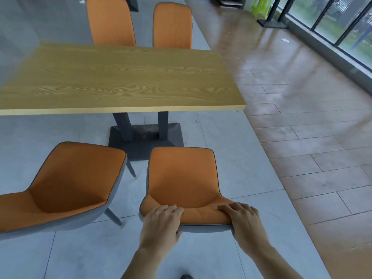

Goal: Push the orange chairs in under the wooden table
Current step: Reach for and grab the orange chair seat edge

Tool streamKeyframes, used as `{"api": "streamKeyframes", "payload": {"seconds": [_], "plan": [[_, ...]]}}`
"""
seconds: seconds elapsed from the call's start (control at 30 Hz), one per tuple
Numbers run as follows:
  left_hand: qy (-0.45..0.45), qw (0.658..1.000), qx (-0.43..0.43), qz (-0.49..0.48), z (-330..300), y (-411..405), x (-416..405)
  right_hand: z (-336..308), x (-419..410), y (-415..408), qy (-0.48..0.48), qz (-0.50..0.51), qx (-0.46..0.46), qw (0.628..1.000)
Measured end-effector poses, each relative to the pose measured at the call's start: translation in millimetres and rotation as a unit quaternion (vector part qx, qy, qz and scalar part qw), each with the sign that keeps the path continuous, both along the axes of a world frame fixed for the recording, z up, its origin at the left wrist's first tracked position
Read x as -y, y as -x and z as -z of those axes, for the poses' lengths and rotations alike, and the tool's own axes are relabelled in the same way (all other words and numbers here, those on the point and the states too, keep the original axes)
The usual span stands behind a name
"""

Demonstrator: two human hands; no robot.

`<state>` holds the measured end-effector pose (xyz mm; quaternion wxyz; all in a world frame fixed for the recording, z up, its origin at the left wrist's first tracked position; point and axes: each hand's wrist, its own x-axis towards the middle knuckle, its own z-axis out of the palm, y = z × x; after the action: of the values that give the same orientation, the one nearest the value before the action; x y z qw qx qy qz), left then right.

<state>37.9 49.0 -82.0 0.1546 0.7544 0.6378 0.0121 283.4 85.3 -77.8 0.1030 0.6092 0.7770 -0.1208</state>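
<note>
Both hands, left (161, 220) and right (244, 218), curled over the top of the near right chair (182, 178), which stood short of the table (120, 77), so I judged the step just begun, needing a straight push past the base (147, 139).

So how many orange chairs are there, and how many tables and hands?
Orange chairs: 4, near right, near left, far left, far right
Wooden table: 1
Hands: 2, left hand, right hand, both gripping the near right chair's back
Total: 7
</note>
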Motion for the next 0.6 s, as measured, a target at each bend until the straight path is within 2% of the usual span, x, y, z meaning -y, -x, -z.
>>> {"api": "streamKeyframes", "payload": {"seconds": [0.27,0.6], "plan": [[-0.012,0.999,-0.013,-0.05,-1,-10,-88,4,-107,-7,-0.025,-0.042,-0.018,0.999],[-0.018,0.996,-0.042,-0.078,-4,-10,-170,8,-198,2,-0.054,-0.035,-0.011,0.998]]}}
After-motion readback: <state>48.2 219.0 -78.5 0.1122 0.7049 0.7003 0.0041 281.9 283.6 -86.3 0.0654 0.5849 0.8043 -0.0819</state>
